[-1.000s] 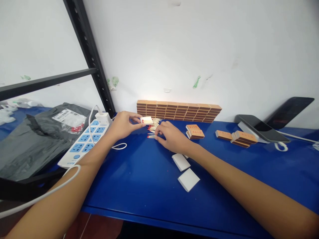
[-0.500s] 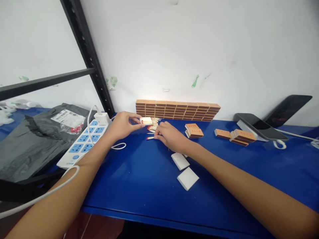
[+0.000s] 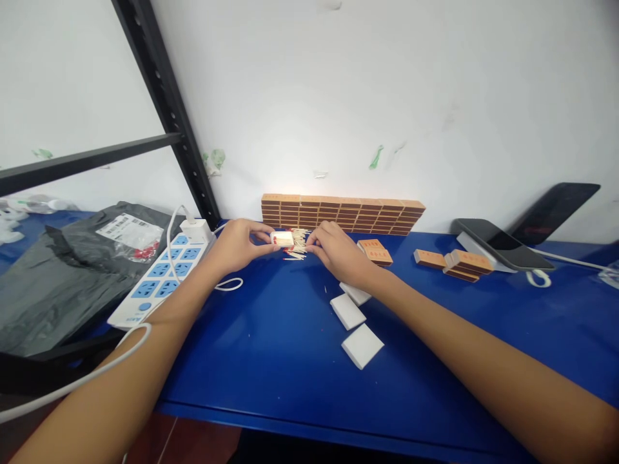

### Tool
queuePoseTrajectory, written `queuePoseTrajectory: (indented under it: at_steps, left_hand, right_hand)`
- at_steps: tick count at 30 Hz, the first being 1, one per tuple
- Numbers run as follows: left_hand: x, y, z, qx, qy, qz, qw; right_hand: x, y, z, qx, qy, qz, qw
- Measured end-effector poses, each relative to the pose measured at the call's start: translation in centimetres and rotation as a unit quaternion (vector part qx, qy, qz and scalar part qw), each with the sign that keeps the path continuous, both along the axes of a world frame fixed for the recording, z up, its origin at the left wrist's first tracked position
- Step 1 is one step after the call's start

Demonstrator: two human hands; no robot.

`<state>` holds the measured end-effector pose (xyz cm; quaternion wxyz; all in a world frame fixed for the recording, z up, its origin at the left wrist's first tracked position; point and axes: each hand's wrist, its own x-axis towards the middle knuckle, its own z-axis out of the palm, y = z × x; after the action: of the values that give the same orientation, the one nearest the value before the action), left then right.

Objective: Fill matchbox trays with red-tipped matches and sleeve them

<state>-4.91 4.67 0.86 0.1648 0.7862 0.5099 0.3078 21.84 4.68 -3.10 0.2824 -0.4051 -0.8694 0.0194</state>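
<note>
In my left hand (image 3: 244, 245), thumb and fingers pinch the end of a small white matchbox tray (image 3: 282, 239), held level with red-tipped matches lying in it. Just right of and partly behind the tray, a loose pile of matches (image 3: 298, 243) lies on the blue table. My right hand (image 3: 333, 252) is at the pile's right side, its thumb and forefinger closed on match ends; how many is too small to tell. Several white trays (image 3: 362, 346) rest on the table below my right wrist.
A low wall of stacked matchboxes (image 3: 338, 214) stands against the white wall. More matchboxes lie at right (image 3: 377, 252), before a phone on a stand (image 3: 503, 243). At left are a power strip (image 3: 162, 270), white cable, grey plastic bag (image 3: 62, 277) and black shelf post (image 3: 169, 109).
My right hand has shifted slightly right and back from the front of the pile. The match that stuck out by its fingertips is no longer there. My left hand stays nearly still.
</note>
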Motion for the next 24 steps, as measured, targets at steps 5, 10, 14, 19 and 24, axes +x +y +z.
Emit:
queuePoseTrajectory:
  at_steps: [5,10,14,19,24]
  left_hand:
    - [0.00,0.11,-0.14,-0.004,-0.002,-0.010,1.000]
    - [-0.12,0.25,-0.28,-0.005,-0.001,-0.026,1.000]
    - [-0.05,0.22,-0.25,-0.011,0.004,-0.032,0.999]
    - [0.06,0.14,-0.15,-0.016,0.010,-0.042,0.999]
    - [-0.10,0.32,-0.26,-0.022,0.003,-0.044,0.999]
  right_hand:
    - [-0.01,-0.01,-0.09,0.001,0.002,-0.005,1.000]
    - [-0.07,-0.01,-0.27,0.001,0.007,-0.003,1.000]
    - [-0.12,-0.13,-0.04,0.000,0.008,-0.006,1.000]
    - [-0.15,-0.20,0.18,-0.007,0.011,-0.010,1.000]
    - [-0.05,-0.13,0.03,-0.005,0.013,-0.009,1.000]
